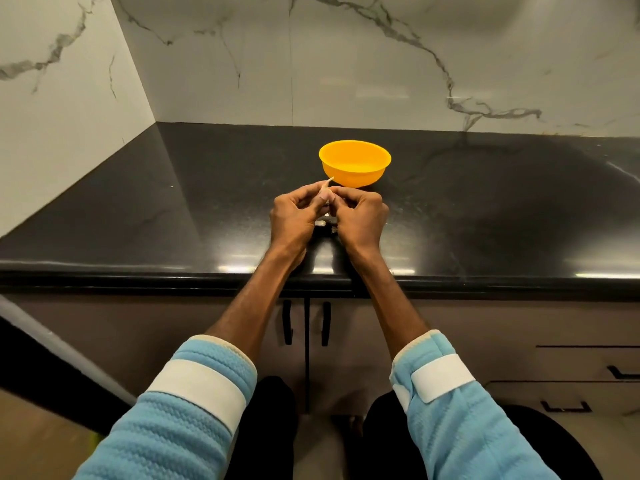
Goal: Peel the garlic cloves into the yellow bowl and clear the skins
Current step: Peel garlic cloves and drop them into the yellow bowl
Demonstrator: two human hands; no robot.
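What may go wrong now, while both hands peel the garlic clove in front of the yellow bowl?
1. The left hand and right hand pinch the small pale garlic clove above the glossy black counter, short of the round yellow plastic bowl; a slip would probably drop it on the counter, not in the bowl.
2. Small pale scraps lie beneath the hands; a wrist might sweep them over the counter's front edge.

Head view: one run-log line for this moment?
phase: peeling | left hand: pinches pale garlic clove | right hand: pinches same clove | round yellow plastic bowl: upright on glossy black countertop, beyond hands
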